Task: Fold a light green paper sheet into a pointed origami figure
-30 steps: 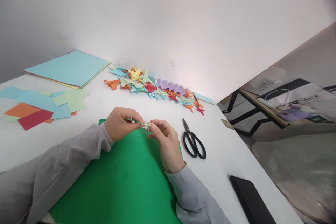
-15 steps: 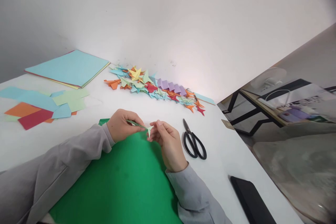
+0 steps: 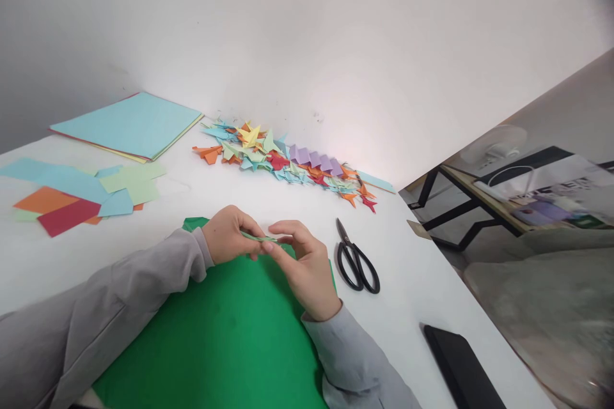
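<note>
Both my hands meet over the far edge of a large green paper sheet [image 3: 225,332] on the white table [image 3: 288,195]. My left hand [image 3: 229,235] pinches one end of a small folded pale green paper piece [image 3: 261,238]. My right hand [image 3: 302,262] pinches its other end with thumb and fingers. The piece lies nearly flat between them, just above the green sheet. Grey sleeves cover both my arms.
Black scissors [image 3: 357,262] lie right of my right hand. A row of folded coloured paper shapes [image 3: 283,163] lines the wall. A stack of paper sheets [image 3: 129,124] and loose coloured pieces [image 3: 71,195] lie at left. A black phone [image 3: 460,367] sits near the table's right edge.
The folded piece has turned from tilted up with a pointed tip showing to lying flat. My right fingers have closed over its end, and both hands sank slightly toward the green sheet.
</note>
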A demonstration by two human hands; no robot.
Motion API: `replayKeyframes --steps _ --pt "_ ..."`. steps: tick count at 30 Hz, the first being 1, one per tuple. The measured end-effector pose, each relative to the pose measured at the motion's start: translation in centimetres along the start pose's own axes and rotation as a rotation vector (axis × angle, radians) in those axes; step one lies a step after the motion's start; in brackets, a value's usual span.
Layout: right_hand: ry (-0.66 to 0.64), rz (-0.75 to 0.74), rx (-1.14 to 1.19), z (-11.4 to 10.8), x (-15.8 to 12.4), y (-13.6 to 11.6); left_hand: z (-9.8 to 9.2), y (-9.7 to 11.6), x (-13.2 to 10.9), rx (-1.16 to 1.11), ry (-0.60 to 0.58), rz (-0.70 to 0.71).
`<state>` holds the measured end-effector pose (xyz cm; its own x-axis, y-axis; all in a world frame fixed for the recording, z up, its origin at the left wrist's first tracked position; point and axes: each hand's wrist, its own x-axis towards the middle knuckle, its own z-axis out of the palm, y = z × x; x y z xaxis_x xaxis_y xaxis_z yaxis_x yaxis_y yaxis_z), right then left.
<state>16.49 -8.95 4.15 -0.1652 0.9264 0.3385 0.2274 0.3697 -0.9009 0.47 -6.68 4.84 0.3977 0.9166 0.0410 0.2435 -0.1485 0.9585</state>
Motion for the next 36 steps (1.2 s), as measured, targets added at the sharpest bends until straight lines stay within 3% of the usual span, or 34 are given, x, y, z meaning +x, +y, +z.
replayKeyframes --steps 3,10,21,33,36 --pt "-0.03 -0.04 -0.005 0.15 -0.05 -0.17 0.19 -0.08 -0.02 -0.07 -0.022 -0.046" --pt "0.067 0.007 0.087 0.08 -0.09 0.15 0.09 -0.12 0.37 -0.325 0.08 -0.061" --pt "-0.002 -0.117 -0.07 -0.3 -0.17 -0.25 -0.27 0.07 0.32 -0.333 -0.018 -0.051" --pt "-0.002 0.021 0.143 -0.53 0.06 -0.2 -0.26 -0.12 0.36 -0.348 -0.121 -0.049" --pt "0.004 0.027 0.149 -0.65 0.15 -0.05 -0.19 -0.09 0.38 -0.354 -0.072 -0.022"
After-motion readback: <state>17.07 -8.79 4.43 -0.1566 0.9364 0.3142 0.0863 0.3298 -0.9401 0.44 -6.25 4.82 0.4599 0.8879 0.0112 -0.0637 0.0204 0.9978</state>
